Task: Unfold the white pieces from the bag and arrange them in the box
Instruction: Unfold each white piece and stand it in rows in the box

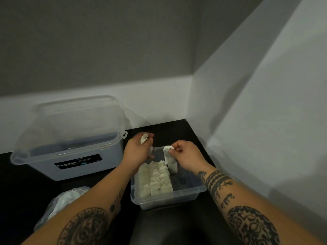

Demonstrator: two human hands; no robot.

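Head view showed the box (168,202) under the right hand (187,154) half filled; that hand pinched an opened piece (169,159). The left hand (138,150) clutched folded pieces (143,138).

1. The small box (169,198) is sitting on the table (24,184), near the corner where the walls are meeting; rows of pieces (155,181) are standing in its left part.
2. The large tub (70,163) is standing to the left of the small box and further back.
3. The bag (58,206) is lying in front of the large tub, left of the small box.
4. The left grip (139,149) is holding other pieces (143,138) over the box's far left corner; the right grip (185,154) is holding one piece (169,160) over its far end, right of the rows.
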